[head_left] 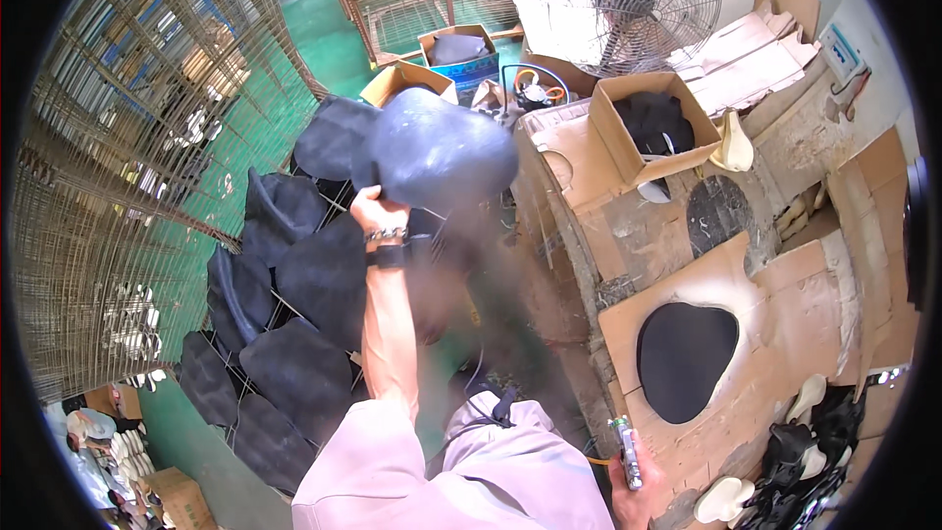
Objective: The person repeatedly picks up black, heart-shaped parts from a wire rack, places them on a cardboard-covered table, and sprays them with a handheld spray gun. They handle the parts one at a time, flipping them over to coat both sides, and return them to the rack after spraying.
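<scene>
My left hand [378, 211] is closed on the lower left edge of a rounded black sheet [446, 152], which looks glossy. It is held up above several similar dark pieces [319, 275] spread on a wire rack to the left. At the lower right, my right hand [636, 491] grips a silver metal spray gun [626, 451]; part of the tool is hidden by the fingers. Just beyond it, another rounded black piece [687, 361] lies flat on a cardboard sheet [628, 334] on the workbench.
An open carton [599, 128] holding dark pieces stands on the bench's far part. Behind it is a large wire fan [638, 0]. Wire racks [147, 137] line the left side over a green floor [343, 34]. Pale shoe-shaped forms [724, 499] lie at the near right.
</scene>
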{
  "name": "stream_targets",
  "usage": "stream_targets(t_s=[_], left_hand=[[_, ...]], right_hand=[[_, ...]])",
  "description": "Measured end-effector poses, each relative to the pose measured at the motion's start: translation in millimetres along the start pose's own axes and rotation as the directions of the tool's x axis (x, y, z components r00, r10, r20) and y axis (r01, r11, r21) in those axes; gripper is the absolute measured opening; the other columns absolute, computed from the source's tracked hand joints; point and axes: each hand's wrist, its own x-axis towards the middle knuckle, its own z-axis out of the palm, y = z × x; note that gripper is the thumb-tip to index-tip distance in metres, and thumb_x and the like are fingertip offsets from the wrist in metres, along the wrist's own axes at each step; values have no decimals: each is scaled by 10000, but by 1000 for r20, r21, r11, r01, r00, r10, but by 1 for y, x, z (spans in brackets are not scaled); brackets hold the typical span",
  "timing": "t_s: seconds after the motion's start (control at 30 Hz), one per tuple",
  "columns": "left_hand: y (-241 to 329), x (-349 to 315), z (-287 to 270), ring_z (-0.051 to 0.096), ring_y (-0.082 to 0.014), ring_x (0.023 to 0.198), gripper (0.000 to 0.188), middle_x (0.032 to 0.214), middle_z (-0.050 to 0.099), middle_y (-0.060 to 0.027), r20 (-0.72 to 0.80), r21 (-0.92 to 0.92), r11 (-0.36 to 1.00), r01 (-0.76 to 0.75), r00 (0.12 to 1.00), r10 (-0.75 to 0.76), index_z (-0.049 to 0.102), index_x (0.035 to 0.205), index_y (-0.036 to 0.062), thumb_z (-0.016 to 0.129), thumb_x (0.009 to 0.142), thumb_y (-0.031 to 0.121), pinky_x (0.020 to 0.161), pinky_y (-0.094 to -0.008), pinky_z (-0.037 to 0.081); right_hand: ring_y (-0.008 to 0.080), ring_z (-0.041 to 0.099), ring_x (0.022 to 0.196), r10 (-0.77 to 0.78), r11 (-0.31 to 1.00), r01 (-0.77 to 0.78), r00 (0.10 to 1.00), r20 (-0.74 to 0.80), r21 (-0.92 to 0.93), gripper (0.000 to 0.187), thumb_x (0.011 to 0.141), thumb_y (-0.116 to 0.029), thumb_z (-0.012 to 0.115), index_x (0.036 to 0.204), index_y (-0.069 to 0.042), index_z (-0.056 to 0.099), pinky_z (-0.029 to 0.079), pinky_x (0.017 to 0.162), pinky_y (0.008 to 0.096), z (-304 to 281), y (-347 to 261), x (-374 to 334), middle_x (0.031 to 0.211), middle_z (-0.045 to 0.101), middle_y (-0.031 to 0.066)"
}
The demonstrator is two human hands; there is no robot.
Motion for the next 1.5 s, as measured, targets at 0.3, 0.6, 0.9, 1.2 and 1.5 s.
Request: stream_targets(t_s=[0.3, 0.6, 0.9, 1.2, 1.5], left_hand=[[38, 46, -133, 606, -360, 1034, 405, 1104, 612, -166, -491, 413, 911, -24, 836, 244, 530, 1164, 39, 667, 788, 104, 942, -635, 475], [43, 37, -98, 569, -464, 1098, 714, 1246, 506, -322, 94, 969, -223, 105, 677, 730, 490, 1354, -23, 703, 701, 170, 952, -490, 479], [109, 56, -94, 641, -229, 872, 552, 919, 676, -82, 4, 993, 89, -72, 800, 600, 658, 1194, -9, 775, 705, 218, 879, -347, 498], [163, 40, -6, 638, -144, 721, 437, 977, 662, -39, -152, 932, 362, -8, 899, 411, 595, 1279, 35, 680, 871, 167, 540, -317, 563], [194, 169, -57, 633, -213, 782, 460, 1081, 612, -63, -350, 905, 376, 198, 850, 394, 570, 1328, 130, 593, 869, 123, 627, -387, 593]], right_hand=[[210, 628, 906, 119, 990, -131, 980, 161, 60, 418, 931, -31, 608, 1343, 23, 562, 493, 790, 313, 16, -34, 24, 1069, 679, 184], [280, 656, 1025, -39, 999, 34, 988, 150, 34, 455, 915, -13, 609, 1364, 22, 542, 498, 873, 333, 35, -55, 40, 1174, 667, 234], [271, 641, 1045, -2, 1000, 0, 985, 172, 16, 467, 908, 17, 570, 1374, 6, 545, 484, 902, 328, 41, -53, 42, 1199, 659, 229], [152, 571, 679, -156, 984, 161, 986, 65, -78, 507, 822, -22, 659, 1321, 23, 582, 488, 655, 307, 52, -11, 80, 794, 640, 139], [294, 559, 763, 138, 970, -98, 976, 171, -223, 494, 916, -150, 640, 1397, -85, 547, 465, 709, 395, 70, -88, 116, 962, 660, 225]])
